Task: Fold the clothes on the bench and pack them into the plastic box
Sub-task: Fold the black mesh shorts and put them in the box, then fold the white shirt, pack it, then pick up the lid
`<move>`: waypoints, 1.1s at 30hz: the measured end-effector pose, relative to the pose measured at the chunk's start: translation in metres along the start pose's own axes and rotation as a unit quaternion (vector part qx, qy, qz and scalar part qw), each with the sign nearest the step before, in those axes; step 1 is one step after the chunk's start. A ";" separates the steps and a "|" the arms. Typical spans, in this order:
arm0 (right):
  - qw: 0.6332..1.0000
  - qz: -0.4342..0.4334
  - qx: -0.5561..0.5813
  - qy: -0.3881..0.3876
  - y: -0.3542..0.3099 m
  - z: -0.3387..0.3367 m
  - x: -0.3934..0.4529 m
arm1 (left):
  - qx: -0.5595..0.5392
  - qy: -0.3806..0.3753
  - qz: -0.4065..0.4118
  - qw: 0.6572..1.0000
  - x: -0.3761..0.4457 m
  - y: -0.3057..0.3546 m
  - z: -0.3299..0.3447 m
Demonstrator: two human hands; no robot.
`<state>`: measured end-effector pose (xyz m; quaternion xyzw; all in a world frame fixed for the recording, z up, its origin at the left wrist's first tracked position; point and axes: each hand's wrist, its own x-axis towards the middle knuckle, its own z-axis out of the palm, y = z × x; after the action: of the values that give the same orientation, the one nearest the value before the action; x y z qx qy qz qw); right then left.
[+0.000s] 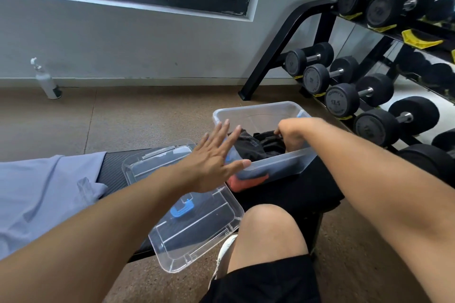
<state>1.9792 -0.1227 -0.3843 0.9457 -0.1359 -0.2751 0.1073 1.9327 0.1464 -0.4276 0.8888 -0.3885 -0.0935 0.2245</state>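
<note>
Inside plastic box (283, 162): dark clothes (258, 145), orange garment (243, 183) beneath.

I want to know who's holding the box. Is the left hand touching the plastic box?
Touching. The head view shows the left hand spread open, its thumb resting on the near rim of the plastic box.
</note>
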 end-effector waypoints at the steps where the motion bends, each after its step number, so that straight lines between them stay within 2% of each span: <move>1: 1.000 -0.006 -0.023 0.016 -0.003 -0.013 -0.011 | -0.009 0.020 0.009 1.000 -0.011 -0.013 -0.003; 4: 0.988 -0.041 -0.023 0.147 -0.019 -0.061 -0.049 | 0.007 0.058 -0.007 0.998 -0.054 -0.062 -0.017; 6: 0.962 -0.083 0.020 0.258 -0.046 -0.089 -0.081 | 0.038 0.055 -0.067 0.996 -0.089 -0.096 -0.028; 8: 0.918 -0.175 0.131 0.331 -0.091 -0.101 -0.107 | 0.068 0.033 -0.156 0.985 -0.125 -0.127 -0.039; 9: 0.892 -0.239 0.182 0.337 -0.120 -0.099 -0.120 | 0.079 0.017 -0.207 0.975 -0.142 -0.141 -0.045; 11: 0.853 -0.358 0.232 0.300 -0.182 -0.081 -0.134 | 0.103 -0.026 -0.308 0.945 -0.174 -0.169 -0.050; 13: 0.842 -0.431 0.217 0.240 -0.240 -0.049 -0.134 | 0.103 -0.074 -0.392 0.911 -0.200 -0.190 -0.046; 15: 0.855 -0.457 0.156 0.191 -0.287 -0.010 -0.125 | 0.069 -0.099 -0.434 0.893 -0.218 -0.201 -0.034; 17: 0.863 -0.464 0.115 0.160 -0.314 0.023 -0.115 | 0.058 -0.095 -0.439 0.892 -0.226 -0.203 -0.021; 20: 0.873 -0.455 0.109 0.137 -0.333 0.050 -0.103 | 0.072 -0.071 -0.401 0.910 -0.223 -0.203 -0.015; 23: 0.881 -0.443 0.087 0.140 -0.341 0.055 -0.098 | 0.075 -0.066 -0.363 0.926 -0.221 -0.205 -0.014; 27: 0.868 -0.462 0.076 0.163 -0.345 0.056 -0.096 | 0.066 -0.086 -0.362 0.926 -0.222 -0.211 -0.015; 28: 0.866 -0.462 0.085 0.170 -0.345 0.056 -0.096 | 0.049 -0.072 -0.358 0.930 -0.220 -0.208 -0.019; 29: 0.864 -0.458 0.110 0.176 -0.345 0.055 -0.095 | 0.020 -0.035 -0.345 0.938 -0.218 -0.205 -0.024; 31: 0.847 -0.449 0.221 0.179 -0.341 0.052 -0.097 | -0.075 0.094 -0.296 0.947 -0.216 -0.195 -0.036; 33: 0.814 -0.441 0.342 0.159 -0.337 0.049 -0.099 | -0.196 0.180 -0.274 0.924 -0.215 -0.178 -0.050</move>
<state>1.9388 0.2192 -0.4700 0.9104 0.2298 -0.0740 -0.3361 1.9194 0.4267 -0.4690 0.9009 -0.0566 -0.0642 0.4255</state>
